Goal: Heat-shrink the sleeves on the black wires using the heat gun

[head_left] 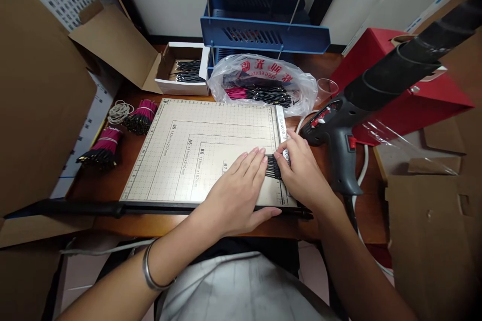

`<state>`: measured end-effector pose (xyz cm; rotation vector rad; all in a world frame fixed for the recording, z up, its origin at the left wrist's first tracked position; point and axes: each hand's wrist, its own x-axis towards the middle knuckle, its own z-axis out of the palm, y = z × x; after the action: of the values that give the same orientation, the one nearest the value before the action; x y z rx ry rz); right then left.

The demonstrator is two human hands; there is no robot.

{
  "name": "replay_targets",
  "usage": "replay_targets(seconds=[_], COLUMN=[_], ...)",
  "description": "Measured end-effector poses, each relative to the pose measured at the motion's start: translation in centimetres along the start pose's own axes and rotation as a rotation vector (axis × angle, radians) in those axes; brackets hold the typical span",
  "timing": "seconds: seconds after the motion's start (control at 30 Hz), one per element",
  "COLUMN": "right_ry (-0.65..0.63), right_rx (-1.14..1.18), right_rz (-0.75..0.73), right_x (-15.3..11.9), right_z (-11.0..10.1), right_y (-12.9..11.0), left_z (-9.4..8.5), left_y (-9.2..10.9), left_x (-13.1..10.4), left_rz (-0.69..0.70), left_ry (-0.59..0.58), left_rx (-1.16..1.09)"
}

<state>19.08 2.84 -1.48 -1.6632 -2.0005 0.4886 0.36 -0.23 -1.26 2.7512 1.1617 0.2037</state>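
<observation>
A row of thin black wires (271, 168) lies side by side on the right part of a cream paper trimmer (158, 170) printed with grid lines and paper sizes. My left hand (236, 191) rests flat on the board, fingers stretched out, their tips at the left ends of the wires. At the right ends, by the trimmer's white guide edge (280, 123), my right hand (304, 170) has thumb and forefinger pinched at the wires. What its other fingers touch is hidden. The black trimmer handle (83, 208) lies down along the near edge.
Magenta-and-black wire bundles (101, 148) stand left. Behind are an open white box (183, 88) of black wires, a plastic bag (259, 67) holding more and a blue rack (263, 32). A heat gun (339, 145) and red box (414, 105) stand right.
</observation>
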Motion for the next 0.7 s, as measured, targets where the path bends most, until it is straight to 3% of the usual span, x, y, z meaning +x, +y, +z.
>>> replay_targets(seconds=[0.37,0.7], right_ry=[0.115,0.092], right_rx=[-0.119,0.120], right_rz=[0.030,0.164], right_x=[-0.5,0.7], right_z=[0.4,-0.1], right_y=[-1.1,-0.6], left_z=[0.0,0.1], left_y=[0.0,0.1], left_x=[0.0,-0.1], left_rz=[-0.002,-0.007], left_ry=[0.000,0.004], left_rx=[-0.012,-0.009])
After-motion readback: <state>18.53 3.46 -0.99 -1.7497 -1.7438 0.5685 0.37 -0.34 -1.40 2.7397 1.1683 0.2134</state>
